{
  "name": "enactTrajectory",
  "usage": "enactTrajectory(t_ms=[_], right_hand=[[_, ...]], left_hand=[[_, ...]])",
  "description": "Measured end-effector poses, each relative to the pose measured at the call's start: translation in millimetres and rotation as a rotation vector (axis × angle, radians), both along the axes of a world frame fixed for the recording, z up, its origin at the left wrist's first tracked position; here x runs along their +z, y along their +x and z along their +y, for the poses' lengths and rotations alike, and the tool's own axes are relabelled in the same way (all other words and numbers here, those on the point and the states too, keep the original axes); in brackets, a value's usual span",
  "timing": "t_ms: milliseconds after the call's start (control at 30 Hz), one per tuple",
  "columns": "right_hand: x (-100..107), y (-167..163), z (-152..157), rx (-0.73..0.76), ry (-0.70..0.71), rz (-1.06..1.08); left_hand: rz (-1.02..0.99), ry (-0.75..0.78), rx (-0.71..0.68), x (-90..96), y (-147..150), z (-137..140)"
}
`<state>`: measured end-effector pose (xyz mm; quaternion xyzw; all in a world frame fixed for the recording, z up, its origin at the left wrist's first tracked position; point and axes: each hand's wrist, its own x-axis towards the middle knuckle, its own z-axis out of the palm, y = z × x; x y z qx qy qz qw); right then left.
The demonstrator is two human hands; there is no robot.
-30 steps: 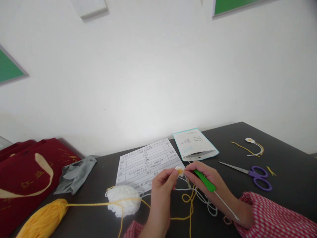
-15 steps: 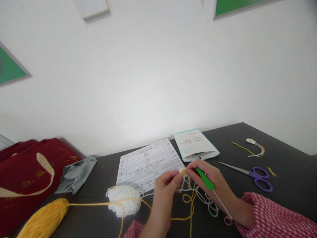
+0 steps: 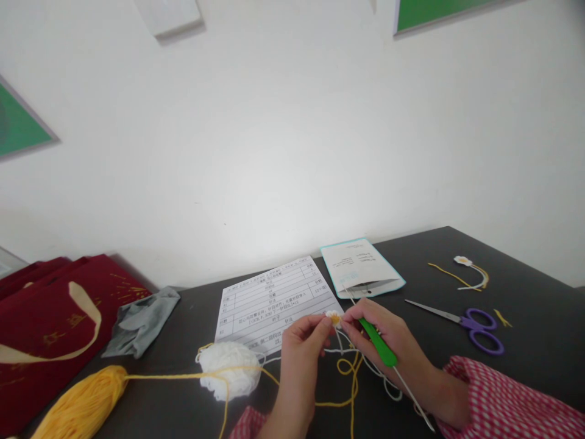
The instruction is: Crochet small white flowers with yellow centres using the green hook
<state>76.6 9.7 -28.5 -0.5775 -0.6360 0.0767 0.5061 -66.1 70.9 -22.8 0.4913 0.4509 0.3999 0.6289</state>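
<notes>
Between thumb and fingers my left hand (image 3: 305, 341) pinches a small crocheted flower (image 3: 335, 318), white at the edge with a yellow middle. My right hand (image 3: 384, 332) is closed around a green-handled crochet hook (image 3: 380, 342), its thin metal ends sticking out both ways. The right fingertips touch or nearly touch the flower's right edge. White yarn (image 3: 340, 344) and yellow yarn (image 3: 354, 372) trail down from the work. Left of my hands sits a ball of white yarn (image 3: 231, 372), and farther left lies a skein of yellow yarn (image 3: 85, 402).
A printed pattern sheet (image 3: 269, 299) and a white pouch (image 3: 361, 265) lie behind my hands. Purple scissors (image 3: 479, 329), a finished flower (image 3: 463, 261) and yellow scraps (image 3: 503, 318) are to the right. On the left are a grey cloth (image 3: 141, 323) and a dark red bag (image 3: 50, 341).
The flower has shifted slightly left and turned to show more of its face. The crochet hook has tilted, with its upper tip now farther left. The scissors and yarn balls stay put.
</notes>
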Motion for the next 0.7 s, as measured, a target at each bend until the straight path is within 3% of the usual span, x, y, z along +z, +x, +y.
enactTrajectory(t_ms=[233, 700], right_hand=[[-7.2, 0.9, 1.9, 0.019, 0.059, -0.052], [-8.3, 1.3, 1.4, 0.03, 0.037, -0.059]], left_hand=[[-0.019, -0.018, -0.011, -1.5, 2.5, 0.8], [-0.053, -0.014, -0.039, -4.3, 2.7, -1.9]])
